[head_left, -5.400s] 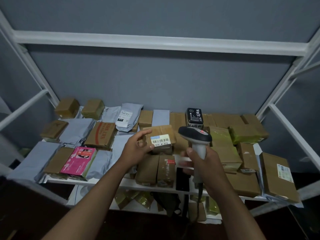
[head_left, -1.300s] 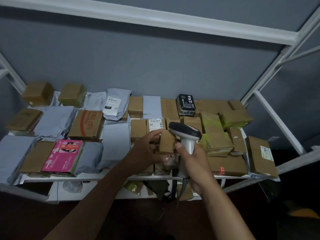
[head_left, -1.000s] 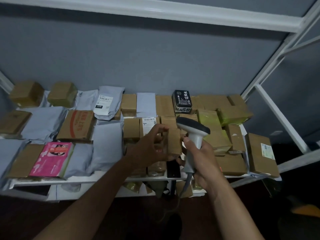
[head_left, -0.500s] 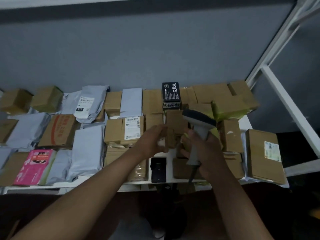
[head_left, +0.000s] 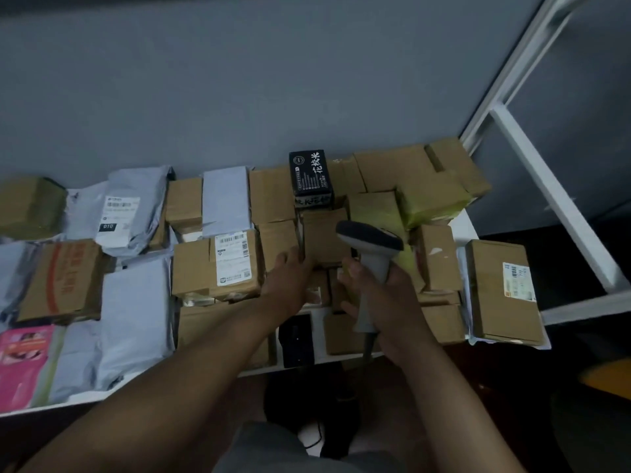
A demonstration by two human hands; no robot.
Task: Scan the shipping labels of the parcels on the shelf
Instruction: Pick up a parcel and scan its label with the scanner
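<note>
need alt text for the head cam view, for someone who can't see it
A person's right hand grips a grey handheld barcode scanner while the left hand reaches onto a plain brown box among parcels crowding a white shelf. Nearby lie a box with a white shipping label, grey mailer bags, and a black box with white characters.

- We take this for a parcel storeroom or courier depot: a white metal shelf (head_left: 464, 230) against a bare grey wall (head_left: 273, 80).
- We see it packed with taped cardboard boxes (head_left: 218, 264), grey mailer bags (head_left: 133, 302) and printed shipping labels (head_left: 234, 259).
- We see a handheld barcode scanner (head_left: 370, 254).
</note>
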